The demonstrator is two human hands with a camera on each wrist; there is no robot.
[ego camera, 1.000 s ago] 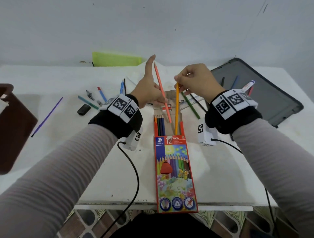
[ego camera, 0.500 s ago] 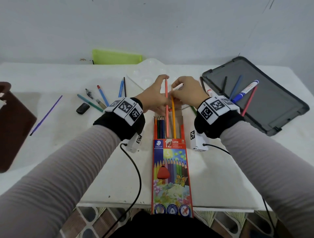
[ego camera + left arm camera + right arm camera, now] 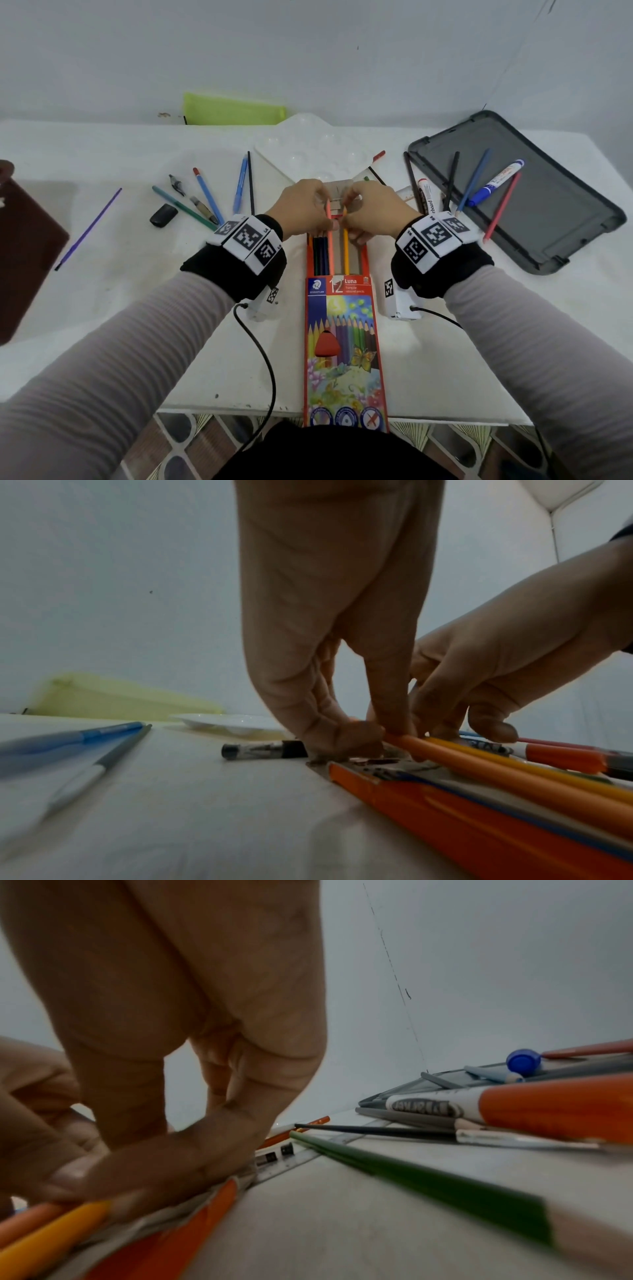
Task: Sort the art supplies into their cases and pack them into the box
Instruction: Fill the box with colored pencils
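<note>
A colored-pencil box (image 3: 344, 346) lies lengthwise in the middle of the table, its far end open, with dark pencils (image 3: 319, 250) in the tray. My left hand (image 3: 325, 216) pinches the far end of a salmon-orange pencil (image 3: 330, 245) that lies in the tray. In the left wrist view, the fingertips (image 3: 390, 723) pinch the end of that pencil (image 3: 479, 761). My right hand (image 3: 351, 214) pinches the end of a yellow pencil (image 3: 346, 251) lying beside it, and its thumb (image 3: 164, 1158) presses the same pencil (image 3: 51, 1231).
A grey lid (image 3: 555, 233) at the right holds pencils and a blue marker (image 3: 496, 181). Pens (image 3: 205, 195), a black cap (image 3: 163, 215) and a purple pencil (image 3: 89, 229) lie at the left. A white palette (image 3: 308, 150) and a green pouch (image 3: 236, 109) are behind. A green pencil (image 3: 411, 1172) is near my right hand.
Both hands came down and together toward the box's open end. The two pencils, held up at a slant before, now lie nearly flat in the tray.
</note>
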